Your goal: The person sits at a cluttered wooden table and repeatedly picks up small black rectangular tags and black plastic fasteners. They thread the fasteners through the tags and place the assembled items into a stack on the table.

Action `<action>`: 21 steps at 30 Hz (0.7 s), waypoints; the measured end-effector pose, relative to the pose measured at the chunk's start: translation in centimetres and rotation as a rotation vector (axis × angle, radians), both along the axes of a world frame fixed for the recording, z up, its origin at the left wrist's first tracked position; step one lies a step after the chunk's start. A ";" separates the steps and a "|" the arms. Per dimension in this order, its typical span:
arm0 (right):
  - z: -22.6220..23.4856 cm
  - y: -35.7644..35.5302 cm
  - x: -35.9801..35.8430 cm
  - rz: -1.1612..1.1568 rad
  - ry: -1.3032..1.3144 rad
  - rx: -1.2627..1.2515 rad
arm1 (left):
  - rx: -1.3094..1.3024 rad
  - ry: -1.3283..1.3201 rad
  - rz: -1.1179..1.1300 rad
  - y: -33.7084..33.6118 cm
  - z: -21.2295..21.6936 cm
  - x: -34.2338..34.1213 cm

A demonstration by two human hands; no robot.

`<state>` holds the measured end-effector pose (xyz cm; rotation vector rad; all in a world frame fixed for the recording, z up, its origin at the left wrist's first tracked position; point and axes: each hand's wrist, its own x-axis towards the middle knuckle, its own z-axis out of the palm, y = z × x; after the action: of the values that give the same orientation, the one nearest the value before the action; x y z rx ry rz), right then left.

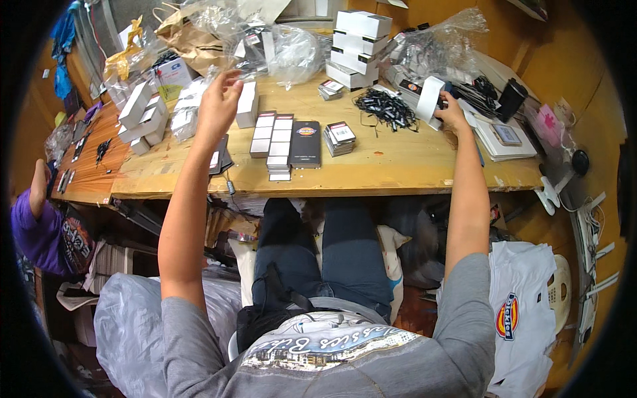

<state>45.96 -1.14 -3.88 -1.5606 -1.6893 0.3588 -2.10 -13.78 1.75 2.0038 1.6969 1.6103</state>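
My right hand (452, 114) is at the right side of the wooden table, its fingers closed on a curled white paper strip (430, 98). Just left of it lies a tangled pile of black tag strings (387, 109). Beside an upright white box (247, 106), my left hand (222, 98) is raised over the table, fingers apart and nothing visible in them. Between my arms, rows of stacked hang tags (279, 142) lie alongside a black tag stack (306, 142). A shorter stack of tags (340, 136) sits to their right.
Several white boxes (358, 50) are stacked at the back, more white boxes (142, 116) at the left. Clear plastic bags (295, 53) and a brown paper bag (192, 40) crowd the far edge. A small device (506, 134) rests on papers. At far left, another person's purple sleeve (38, 222) shows.
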 end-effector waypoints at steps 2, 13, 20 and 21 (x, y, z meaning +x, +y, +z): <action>0.0 -0.3 -0.1 0.008 -0.005 0.000 | 0.000 0.013 0.031 -0.9 0.4 -0.8; 0.0 -2.5 0.6 0.016 -0.031 0.110 | 0.018 0.133 0.012 -2.1 -1.6 0.4; -0.5 -6.6 1.8 0.058 0.189 0.092 | -0.035 0.141 0.022 -4.6 -1.9 0.7; -0.7 -6.7 2.0 0.057 0.174 0.099 | -0.034 0.132 0.003 -4.6 -2.0 1.0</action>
<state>47.99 -7.80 -4.57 -1.3715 -1.5944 0.4216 -1.13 -18.37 -0.21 2.1360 1.7585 1.4692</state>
